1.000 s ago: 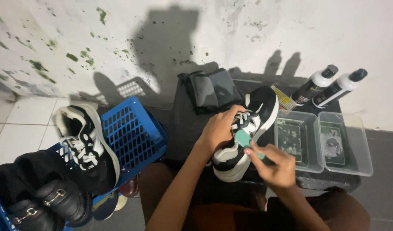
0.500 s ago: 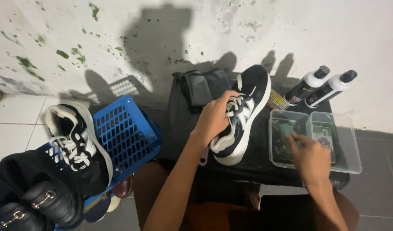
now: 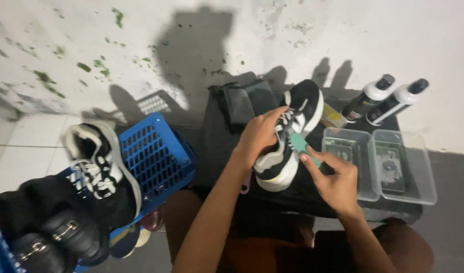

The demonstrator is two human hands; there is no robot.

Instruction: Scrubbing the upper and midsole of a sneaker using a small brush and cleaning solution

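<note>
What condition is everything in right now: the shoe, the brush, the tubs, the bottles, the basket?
Sneaker: gripped by the left hand, tilted on the black table.
Green brush: held in the right hand, head against the sneaker's side.
Two clear tubs: open, no lids.
Two bottles: capped, lying tilted.
Blue basket: holding another sneaker.
Black shoes: piled at lower left.

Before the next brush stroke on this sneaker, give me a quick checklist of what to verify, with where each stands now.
1. Left hand grips the sneaker over the laces: ok.
2. Right hand holds the teal brush: ok.
3. Brush head meets the sneaker's side: ok.
4. Brush wet enough: cannot tell.
5. Two clear tubs within reach beside the right hand: ok.
6. Two bottles lie clear of the hands, caps on: ok.
</note>
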